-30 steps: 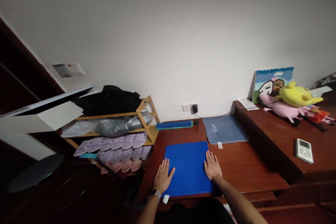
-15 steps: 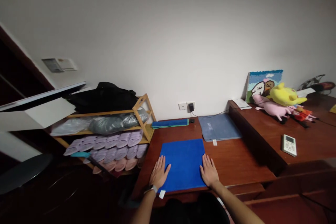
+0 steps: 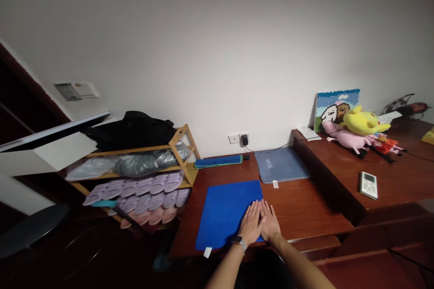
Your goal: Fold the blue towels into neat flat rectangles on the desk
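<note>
A bright blue cloth lies spread flat on the brown wooden desk, a white tag at its near left corner. My left hand, with a watch on the wrist, rests flat on the cloth's right part, fingers stretched forward. Right beside it, my right hand lies flat along the cloth's right edge, fingers extended. The two hands touch or nearly touch at the thumbs. Neither hand grips anything. Part of the cloth's right edge is hidden under them.
Behind lie a grey-blue cloth and a folded dark blue cloth with green edging. A charger is plugged into the wall. Plush toys and a white remote-like device sit on the raised right surface. A slipper rack stands left.
My left hand has moved right across the blue cloth, from its left edge to beside my right hand. The right hand has stayed near the right edge. The view has shifted slightly.
</note>
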Action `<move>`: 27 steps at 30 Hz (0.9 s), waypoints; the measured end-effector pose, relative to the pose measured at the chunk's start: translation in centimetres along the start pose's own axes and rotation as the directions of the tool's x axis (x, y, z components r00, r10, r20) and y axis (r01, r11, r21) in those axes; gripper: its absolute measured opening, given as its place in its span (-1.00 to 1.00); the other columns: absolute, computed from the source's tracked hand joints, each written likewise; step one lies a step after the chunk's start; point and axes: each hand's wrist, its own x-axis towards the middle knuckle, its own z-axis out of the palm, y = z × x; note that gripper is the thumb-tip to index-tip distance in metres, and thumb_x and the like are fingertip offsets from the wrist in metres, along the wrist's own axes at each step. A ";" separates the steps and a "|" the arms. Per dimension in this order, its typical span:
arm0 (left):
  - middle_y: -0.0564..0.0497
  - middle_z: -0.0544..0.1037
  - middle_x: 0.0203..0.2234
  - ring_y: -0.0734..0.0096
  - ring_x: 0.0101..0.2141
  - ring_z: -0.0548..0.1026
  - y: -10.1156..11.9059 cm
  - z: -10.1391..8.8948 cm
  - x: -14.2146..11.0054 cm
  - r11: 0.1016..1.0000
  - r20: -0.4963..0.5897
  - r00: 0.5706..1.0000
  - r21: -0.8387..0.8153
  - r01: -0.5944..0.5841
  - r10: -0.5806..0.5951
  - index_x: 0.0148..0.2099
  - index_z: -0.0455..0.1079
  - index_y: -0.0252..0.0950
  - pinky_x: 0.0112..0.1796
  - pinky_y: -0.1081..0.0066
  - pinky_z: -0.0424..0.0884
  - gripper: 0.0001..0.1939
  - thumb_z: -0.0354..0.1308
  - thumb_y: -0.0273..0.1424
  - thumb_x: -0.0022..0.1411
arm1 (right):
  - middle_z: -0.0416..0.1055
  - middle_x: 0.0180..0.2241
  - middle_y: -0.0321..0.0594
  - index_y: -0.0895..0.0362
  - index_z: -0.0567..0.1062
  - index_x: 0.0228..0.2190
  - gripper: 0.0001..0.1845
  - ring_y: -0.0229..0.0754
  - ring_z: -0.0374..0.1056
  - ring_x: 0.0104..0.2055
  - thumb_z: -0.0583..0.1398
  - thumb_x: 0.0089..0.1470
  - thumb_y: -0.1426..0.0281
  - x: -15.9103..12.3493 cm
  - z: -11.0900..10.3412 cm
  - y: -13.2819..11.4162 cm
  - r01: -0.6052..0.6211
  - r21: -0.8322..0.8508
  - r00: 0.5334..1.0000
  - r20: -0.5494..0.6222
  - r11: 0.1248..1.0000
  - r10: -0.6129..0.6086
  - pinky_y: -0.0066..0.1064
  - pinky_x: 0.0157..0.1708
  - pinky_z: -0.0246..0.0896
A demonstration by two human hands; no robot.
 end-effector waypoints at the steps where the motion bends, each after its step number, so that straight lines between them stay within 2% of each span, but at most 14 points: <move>1: -0.10 -0.08 0.48 0.22 0.45 -0.07 0.5 0.5 0.2 1.000 0.018 1.000 -0.013 0.009 -0.009 0.54 -0.25 -0.31 0.40 0.10 -0.01 -0.28 -0.36 -0.03 0.52 | -0.41 0.47 -0.19 0.21 -0.12 0.43 -0.26 -0.06 -0.49 0.52 -0.15 0.31 0.26 0.0 0.2 0.1 0.013 -0.003 1.000 -0.006 1.000 -0.013 -0.08 0.46 -0.59; 3: -0.11 -0.07 0.48 0.22 0.44 -0.07 0.2 1.0 -0.1 1.000 0.034 0.999 -0.017 0.024 -0.024 0.54 -0.26 -0.31 0.40 0.08 -0.02 -0.28 -0.38 -0.03 0.52 | -0.41 0.47 -0.19 0.21 -0.11 0.43 -0.27 -0.06 -0.49 0.52 -0.17 0.32 0.25 0.1 0.2 0.1 0.012 -0.006 1.000 -0.011 1.000 -0.012 -0.08 0.46 -0.58; 6: -0.09 -0.07 0.48 0.21 0.45 -0.08 -2.1 0.7 -2.0 1.000 0.013 1.000 0.024 0.019 -0.019 0.54 -0.29 -0.27 0.40 0.05 -0.02 -0.29 -0.34 -0.04 0.52 | -0.38 0.47 -0.20 0.25 -0.12 0.43 -0.28 -0.09 -0.44 0.52 -0.24 0.35 0.21 -0.1 -0.4 -0.3 -0.032 -0.003 0.999 -0.005 0.999 0.032 -0.10 0.46 -0.54; 8: -0.09 -0.07 0.48 0.21 0.45 -0.09 -4.3 0.1 -3.8 0.997 -0.010 0.999 0.064 0.041 -0.040 0.54 -0.30 -0.25 0.40 0.05 -0.02 -0.28 -0.31 -0.04 0.52 | -0.38 0.47 -0.22 0.27 -0.15 0.43 -0.26 -0.10 -0.42 0.52 -0.25 0.36 0.18 -0.3 -0.9 -0.5 -0.052 0.016 0.999 -0.009 0.998 0.053 -0.13 0.46 -0.54; 11: -0.11 -0.05 0.48 0.20 0.44 -0.06 -8.4 -1.2 -7.0 0.981 -0.039 0.988 0.116 0.155 -0.152 0.54 -0.26 -0.27 0.39 0.05 0.00 -0.26 -0.28 -0.01 0.51 | -0.39 0.47 -0.24 0.27 -0.17 0.43 -0.25 -0.12 -0.42 0.52 -0.25 0.36 0.16 -0.4 -1.3 -0.7 -0.062 0.043 0.998 -0.009 0.997 0.063 -0.15 0.46 -0.55; 15: -0.15 0.00 0.46 0.16 0.43 -0.01 -14.1 -2.6 -11.5 0.926 -0.111 0.938 0.156 0.343 -0.328 0.53 -0.16 -0.30 0.38 0.02 0.02 -0.23 -0.26 0.04 0.48 | -0.38 0.47 -0.25 0.27 -0.16 0.43 -0.24 -0.12 -0.42 0.52 -0.26 0.35 0.15 -0.6 -1.3 -0.6 -0.066 0.036 0.998 -0.008 0.997 0.067 -0.16 0.46 -0.56; 18: -0.15 0.01 0.46 0.14 0.43 0.00 -16.9 -2.9 -13.8 0.902 -0.157 0.911 0.156 0.403 -0.381 0.53 -0.16 -0.29 0.37 0.01 0.06 -0.22 -0.24 0.04 0.48 | -0.38 0.47 -0.26 0.27 -0.16 0.43 -0.24 -0.13 -0.41 0.52 -0.27 0.35 0.15 -0.6 -1.1 -0.6 -0.067 0.021 0.998 -0.011 0.998 0.067 -0.16 0.46 -0.56; 21: -0.14 0.01 0.46 0.15 0.43 -0.01 -17.7 -2.7 -14.7 0.900 -0.193 0.904 0.147 0.411 -0.381 0.54 -0.20 -0.27 0.36 0.02 0.09 -0.23 -0.22 0.03 0.48 | -0.38 0.48 -0.27 0.26 -0.16 0.43 -0.24 -0.13 -0.41 0.52 -0.27 0.35 0.15 -0.5 -1.1 -0.6 -0.070 0.017 0.998 -0.005 0.997 0.070 -0.17 0.46 -0.56; 27: -0.17 0.03 0.46 0.14 0.43 -0.03 -17.2 -2.6 -14.5 0.901 -0.200 0.903 0.140 0.411 -0.381 0.53 -0.16 -0.31 0.36 0.03 0.07 -0.21 -0.22 0.04 0.48 | -0.37 0.48 -0.28 0.23 -0.17 0.44 -0.26 -0.15 -0.41 0.52 -0.27 0.36 0.17 -1.2 -1.6 -1.0 -0.072 0.036 0.997 -0.011 0.997 0.073 -0.17 0.46 -0.54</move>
